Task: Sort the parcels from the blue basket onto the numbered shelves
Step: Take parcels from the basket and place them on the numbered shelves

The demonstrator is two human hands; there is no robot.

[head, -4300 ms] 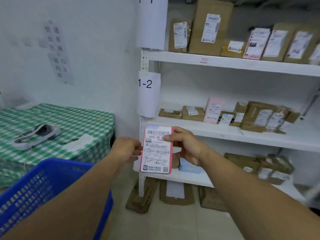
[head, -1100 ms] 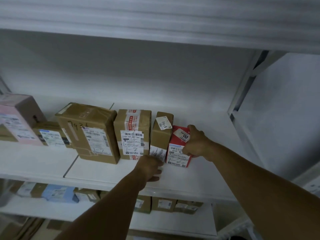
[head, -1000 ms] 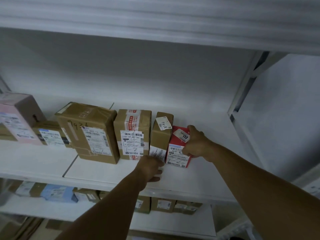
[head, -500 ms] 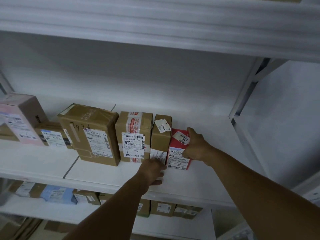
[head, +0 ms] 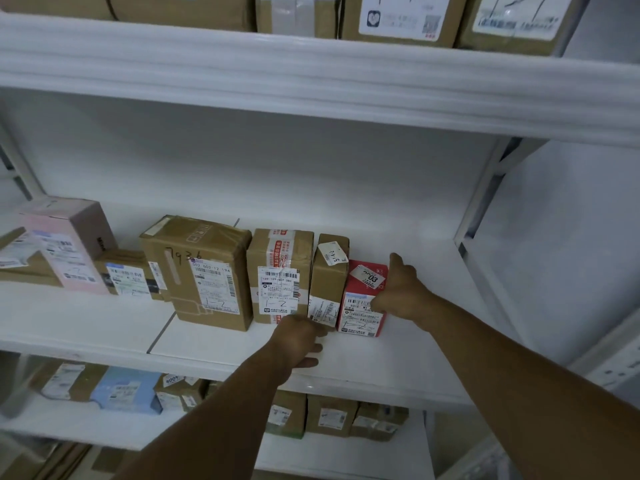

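A small red parcel (head: 360,317) with a white label stands upright on the middle white shelf (head: 408,362), at the right end of a row of boxes. My right hand (head: 401,289) holds its right side, thumb up behind it and fingers curled over the front label. The parcel touches a narrow brown box (head: 329,275) on its left. My left hand (head: 298,341) rests on the shelf with loosely curled fingers, touching the foot of that narrow box. The blue basket is out of view.
Left along the row stand a taped brown box (head: 280,268) and a larger brown box (head: 204,271), both marked 1-2, and a pink box (head: 65,244). More parcels fill the shelf above (head: 398,15) and the one below (head: 128,389). A white upright (head: 481,199) bounds the shelf's right end.
The red parcel went from held in both hands near the basket to standing on the shelf. In the last second the hands barely moved; the view tilted upward.
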